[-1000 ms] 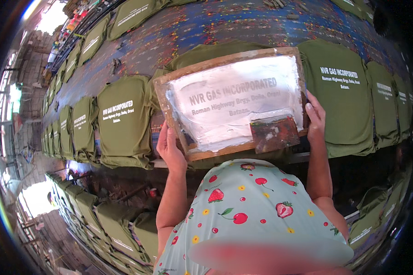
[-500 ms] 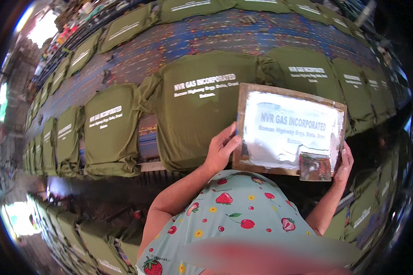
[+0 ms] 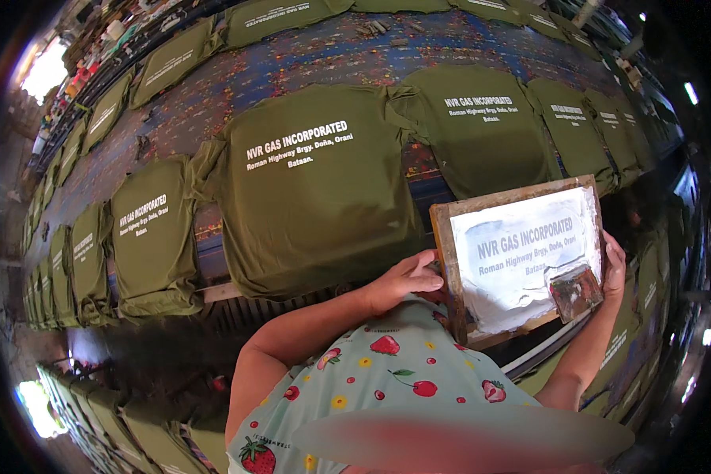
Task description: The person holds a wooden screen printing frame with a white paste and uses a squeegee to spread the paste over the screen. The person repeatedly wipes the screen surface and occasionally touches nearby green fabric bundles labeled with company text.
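I hold a wooden screen printing frame [image 3: 521, 265] tilted in front of my right side, its mesh coated with white ink around grey lettering. My left hand [image 3: 409, 283] is at its left edge, some fingers hidden beside or behind the wood. Around the right edge wraps my right hand [image 3: 613, 265]. A small ink-stained block, probably a squeegee [image 3: 575, 294], rests on the frame's lower right corner by that hand. To the left of the frame, an olive green T-shirt [image 3: 316, 205] with white printed lettering lies flat on the long table.
More printed olive shirts, such as one on the left [image 3: 152, 237] and one on the right [image 3: 482, 150], line the blue, ink-speckled table [image 3: 292, 59]. Another row runs along its far edge. Behind me, lower shirts [image 3: 146, 430] lie on another surface.
The frame has moved right, away from the large shirt, and tilted, with both hands following. My view has shifted right, so the shirts appear farther left.
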A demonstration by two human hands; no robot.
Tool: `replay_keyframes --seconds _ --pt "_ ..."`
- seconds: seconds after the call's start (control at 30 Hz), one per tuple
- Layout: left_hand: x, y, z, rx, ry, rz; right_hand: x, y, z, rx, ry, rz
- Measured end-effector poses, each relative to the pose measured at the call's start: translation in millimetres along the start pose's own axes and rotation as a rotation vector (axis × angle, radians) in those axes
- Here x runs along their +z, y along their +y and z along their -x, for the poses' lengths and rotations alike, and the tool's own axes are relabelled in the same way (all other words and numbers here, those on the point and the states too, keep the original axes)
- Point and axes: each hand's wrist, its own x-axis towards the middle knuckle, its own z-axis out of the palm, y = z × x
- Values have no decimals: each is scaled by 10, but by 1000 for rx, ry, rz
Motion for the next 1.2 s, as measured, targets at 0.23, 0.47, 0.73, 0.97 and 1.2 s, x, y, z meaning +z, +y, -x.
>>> replay_keyframes --seconds 0.23,0.47,0.73,0.97,1.2 --pt "73 -295 -983 140 10 87 -591 280 -1512 -44 -99 -46" --pt "379 -396 -1766 232 448 -146 -1506 386 -2381 -1 -183 -79" --pt "273 61 -1888 582 1050 -721 -1669 555 -2631 -6 -201 -90" --pt "-640 347 -2681 509 1105 -1812 -1700 534 -2655 22 -113 -22" --pt "-1342 471 -3493 -42 1143 -2002 -1866 661 -2772 -1 -114 -15"
